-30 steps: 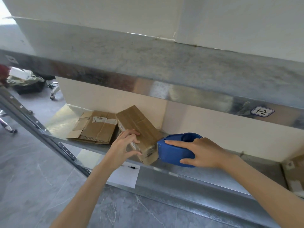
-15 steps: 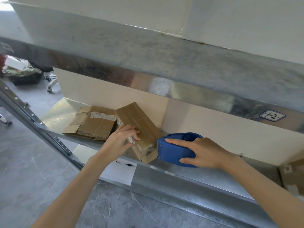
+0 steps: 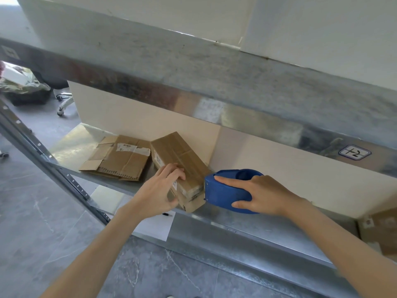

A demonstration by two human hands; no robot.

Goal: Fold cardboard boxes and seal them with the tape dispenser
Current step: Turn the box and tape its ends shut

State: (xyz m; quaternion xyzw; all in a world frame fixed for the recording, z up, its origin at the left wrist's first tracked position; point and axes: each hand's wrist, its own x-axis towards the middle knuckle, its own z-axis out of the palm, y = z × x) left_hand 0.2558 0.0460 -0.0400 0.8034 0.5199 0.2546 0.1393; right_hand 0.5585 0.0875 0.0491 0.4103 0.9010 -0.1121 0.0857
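A folded brown cardboard box [image 3: 180,155] lies on the lower metal shelf [image 3: 247,224], its near end at the shelf's front edge. My left hand [image 3: 160,191] grips that near end, fingers curled over the top and thumb on the side. A blue tape dispenser [image 3: 227,190] sits against the box's right side, and my right hand [image 3: 263,195] holds it with the index finger stretched along its top. A flattened cardboard box [image 3: 120,160] with a white label lies to the left on the same shelf.
An upper metal shelf [image 3: 214,87] overhangs the work area, with a label "12" [image 3: 354,152]. A slanted metal upright [image 3: 53,168] runs at the left. A paper sheet with a pen [image 3: 156,224] lies below. More cardboard [image 3: 384,231] sits at the far right.
My left hand has slid slightly toward the box's near end and gripped it tighter. The right hand stays on the dispenser. The camera has moved a little closer.
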